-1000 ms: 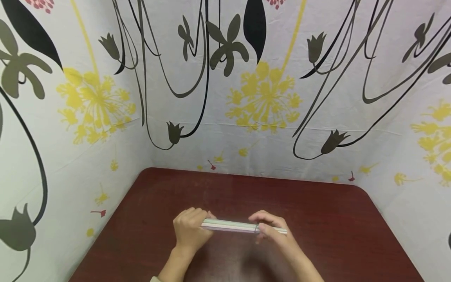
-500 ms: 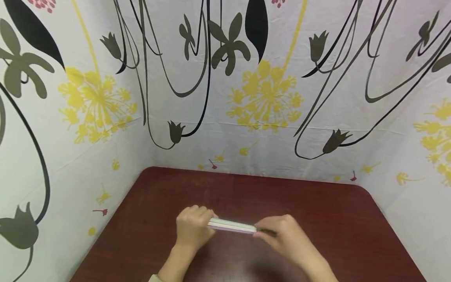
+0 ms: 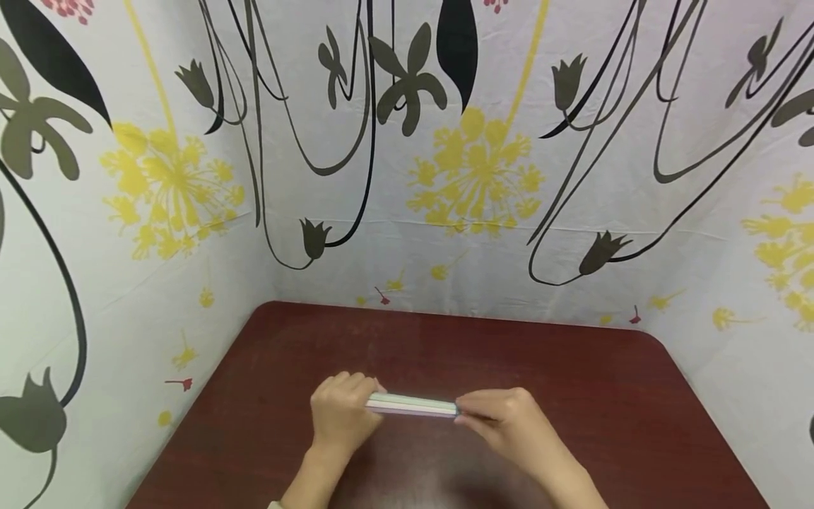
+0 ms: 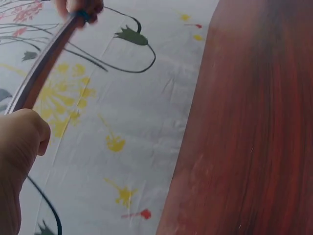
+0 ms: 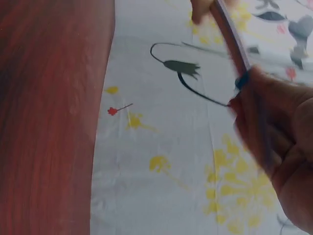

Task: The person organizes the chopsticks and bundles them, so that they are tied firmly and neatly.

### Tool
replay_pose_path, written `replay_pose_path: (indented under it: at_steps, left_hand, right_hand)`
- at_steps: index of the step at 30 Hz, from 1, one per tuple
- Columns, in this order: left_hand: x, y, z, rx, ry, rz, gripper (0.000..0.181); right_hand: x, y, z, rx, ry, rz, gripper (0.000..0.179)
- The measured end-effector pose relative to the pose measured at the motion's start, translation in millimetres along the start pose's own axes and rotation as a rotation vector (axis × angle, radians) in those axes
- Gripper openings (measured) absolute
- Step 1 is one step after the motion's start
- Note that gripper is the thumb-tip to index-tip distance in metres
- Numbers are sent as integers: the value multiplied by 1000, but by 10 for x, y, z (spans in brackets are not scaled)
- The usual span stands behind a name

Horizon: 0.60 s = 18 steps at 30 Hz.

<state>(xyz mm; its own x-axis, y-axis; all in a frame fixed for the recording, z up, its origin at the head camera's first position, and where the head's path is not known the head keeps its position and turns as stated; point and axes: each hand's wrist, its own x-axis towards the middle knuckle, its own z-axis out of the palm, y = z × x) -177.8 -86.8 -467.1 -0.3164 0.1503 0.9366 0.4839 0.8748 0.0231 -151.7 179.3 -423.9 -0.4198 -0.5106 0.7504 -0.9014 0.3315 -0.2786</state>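
A slim bundle of pale green, white and lilac sticks or strips is held level above the table between two hands. My left hand grips its left end, with the fingers wrapped round it. Near the other end, my right hand pinches a thin teal elastic band that lies against the bundle. The bundle's right end runs back into the right palm in the right wrist view, blurred there. In the left wrist view the band shows at the right fingertips. The left end is hidden inside the left fist.
Beneath the hands spreads a dark red-brown table with rounded far corners. White cloth printed with yellow, grey and black flowers hangs behind it and along both sides.
My right hand's loosely spread fingers have closed into a pinch at the band. A dark loop stretched toward the right hand half a second ago; now the band shows at the fingertips. Left hand keeps its grip.
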Motion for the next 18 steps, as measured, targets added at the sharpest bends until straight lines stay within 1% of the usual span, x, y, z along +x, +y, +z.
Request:
replay_pose_path:
  at_steps: [1, 3, 5, 6, 8, 10, 12, 13, 15, 18]
  left_hand:
    - [-3, 33, 8, -5, -9, 18, 22]
    - [-8, 92, 20, -21, -27, 45, 20]
    - [-18, 119, 28, -35, -37, 60, 20]
    - [-24, 117, 27, -39, -36, 59, 20]
    - [-30, 88, 20, -28, -21, 39, 21]
    - [-30, 44, 9, -8, 11, 1, 21]
    - [-28, 22, 7, 6, 42, -30, 21]
    - [-27, 26, 11, 10, 51, -33, 21]
    - [-23, 65, 22, -4, 53, -15, 21]
    - [-21, 161, 40, -39, 28, 44, 24]
  right_hand:
    - [17, -27, 43, -25, -11, -25, 25]
    - [42, -90, 118, -58, -45, -36, 26]
    - [58, -126, 162, -53, -72, -26, 30]
    - [59, -131, 161, -34, -78, -17, 31]
    - [46, -116, 108, -22, -72, 16, 31]
    - [23, -72, 21, -43, -35, 24, 31]
    - [6, -46, -41, -90, -3, 24, 32]
    - [2, -49, -49, -126, 3, 21, 31]
    - [13, -88, -5, -192, -12, -6, 32]
    - [55, -197, 141, -252, -48, -38, 30]
